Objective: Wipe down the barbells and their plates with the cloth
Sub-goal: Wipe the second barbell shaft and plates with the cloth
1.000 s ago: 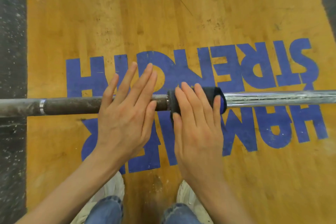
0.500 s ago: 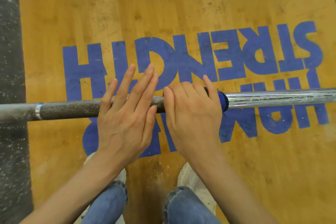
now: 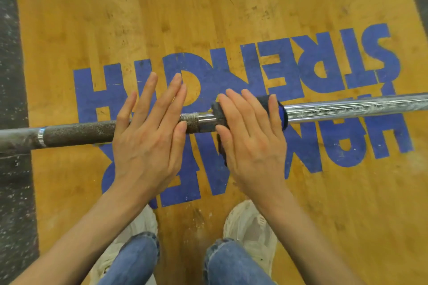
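Note:
A barbell (image 3: pixel 81 133) lies across the wooden platform from left to right, dark and knurled on the left, shiny chrome (image 3: pixel 347 107) on the right. My left hand (image 3: pixel 148 136) rests flat on the knurled part, fingers straight and spread. A dark cloth with a blue edge (image 3: pixel 283 114) is wrapped over the bar just right of centre. My right hand (image 3: pixel 252 136) lies on top of that cloth with straight fingers, pressing it onto the bar. No plates are in view.
The platform (image 3: pixel 208 18) is yellow wood with large blue lettering. Black speckled rubber flooring (image 3: pixel 11 180) runs down the left side. My two white shoes (image 3: pixel 250 227) and jeans-clad knees sit just below the bar.
My right hand and the cloth slid left along the bar and then back to the right. The left hand stayed flat on the knurled section.

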A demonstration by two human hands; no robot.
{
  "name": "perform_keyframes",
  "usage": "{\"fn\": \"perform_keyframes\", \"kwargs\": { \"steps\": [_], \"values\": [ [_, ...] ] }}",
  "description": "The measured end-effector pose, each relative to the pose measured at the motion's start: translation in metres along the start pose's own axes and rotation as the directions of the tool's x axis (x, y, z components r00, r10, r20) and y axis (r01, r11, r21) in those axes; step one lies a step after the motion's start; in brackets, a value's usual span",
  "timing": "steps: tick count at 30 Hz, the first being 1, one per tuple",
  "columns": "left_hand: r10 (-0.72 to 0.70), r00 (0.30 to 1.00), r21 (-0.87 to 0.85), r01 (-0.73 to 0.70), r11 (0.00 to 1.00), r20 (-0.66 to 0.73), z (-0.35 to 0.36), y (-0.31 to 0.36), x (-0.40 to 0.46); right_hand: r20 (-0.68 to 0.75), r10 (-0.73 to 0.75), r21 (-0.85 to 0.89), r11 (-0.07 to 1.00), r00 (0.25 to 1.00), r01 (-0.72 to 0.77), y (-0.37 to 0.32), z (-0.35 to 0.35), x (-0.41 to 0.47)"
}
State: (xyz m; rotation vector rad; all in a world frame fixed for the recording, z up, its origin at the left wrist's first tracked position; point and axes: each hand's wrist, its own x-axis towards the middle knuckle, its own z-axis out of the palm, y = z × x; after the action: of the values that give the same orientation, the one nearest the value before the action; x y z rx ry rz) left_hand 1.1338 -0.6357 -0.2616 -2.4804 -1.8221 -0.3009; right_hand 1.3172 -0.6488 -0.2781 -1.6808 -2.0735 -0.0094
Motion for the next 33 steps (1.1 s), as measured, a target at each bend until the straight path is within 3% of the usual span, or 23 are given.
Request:
{"fn": "perform_keyframes", "kwargs": {
  "steps": [4, 7, 9, 12, 14, 17, 19, 22, 24, 26, 29, 31, 33],
  "values": [
    [-0.013, 0.999, -0.027, 0.012, 1.000, -0.039, 0.004, 0.001, 0.009, -0.070, 0.237, 0.009, 0.971, 0.969, -0.237, -0.012, 0.005, 0.011],
    [-0.004, 0.998, -0.036, 0.002, 0.999, -0.056, 0.006, -0.004, 0.014, -0.013, 0.072, 0.078, 0.995, 0.997, -0.070, -0.036, 0.017, 0.019],
    [-0.007, 0.998, -0.046, 0.004, 0.999, -0.063, 0.007, -0.006, 0.019, -0.003, -0.025, 0.053, 0.998, 1.000, 0.025, -0.012, 0.012, 0.022],
    [-0.022, 0.996, -0.076, 0.015, 0.997, -0.088, 0.011, -0.006, 0.027, -0.091, 0.126, -0.041, 0.991, 0.988, -0.130, 0.019, 0.007, 0.017],
    [-0.032, 0.995, -0.084, 0.024, 0.996, -0.097, 0.013, -0.007, 0.031, -0.111, 0.236, 0.011, 0.972, 0.965, -0.236, -0.001, 0.015, 0.026],
    [-0.043, 0.995, -0.093, 0.034, 0.995, -0.092, 0.015, -0.011, 0.037, -0.057, 0.085, 0.057, 0.995, 0.995, -0.082, -0.027, 0.027, 0.032],
    [-0.045, 0.994, -0.091, 0.036, 0.995, -0.095, 0.015, -0.014, 0.041, -0.032, -0.030, 0.038, 0.999, 0.999, 0.031, -0.002, 0.022, 0.032],
    [-0.062, 0.990, -0.121, 0.047, 0.992, -0.124, 0.018, -0.015, 0.050, -0.108, 0.137, -0.019, 0.990, 0.985, -0.139, 0.037, 0.014, 0.030],
    [-0.083, 0.987, -0.154, 0.061, 0.986, -0.141, 0.019, -0.015, 0.056, -0.145, 0.246, 0.021, 0.969, 0.958, -0.245, 0.021, 0.020, 0.039],
    [-0.095, 0.984, -0.171, 0.069, 0.983, -0.150, 0.020, -0.015, 0.061, -0.133, 0.190, 0.049, 0.982, 0.973, -0.185, -0.007, 0.032, 0.045],
    [-0.095, 0.985, -0.161, 0.072, 0.984, -0.143, 0.020, -0.021, 0.070, -0.074, -0.051, 0.040, 0.998, 0.996, 0.055, 0.005, 0.033, 0.048],
    [-0.099, 0.986, -0.153, 0.078, 0.985, -0.135, 0.020, -0.024, 0.076, -0.105, -0.009, 0.009, 1.000, 0.994, 0.010, 0.037, 0.026, 0.047],
    [-0.112, 0.985, -0.149, 0.092, 0.984, -0.132, 0.022, -0.024, 0.081, -0.161, 0.151, 0.024, 0.989, 0.975, -0.149, 0.051, 0.024, 0.048]
  ]
}}
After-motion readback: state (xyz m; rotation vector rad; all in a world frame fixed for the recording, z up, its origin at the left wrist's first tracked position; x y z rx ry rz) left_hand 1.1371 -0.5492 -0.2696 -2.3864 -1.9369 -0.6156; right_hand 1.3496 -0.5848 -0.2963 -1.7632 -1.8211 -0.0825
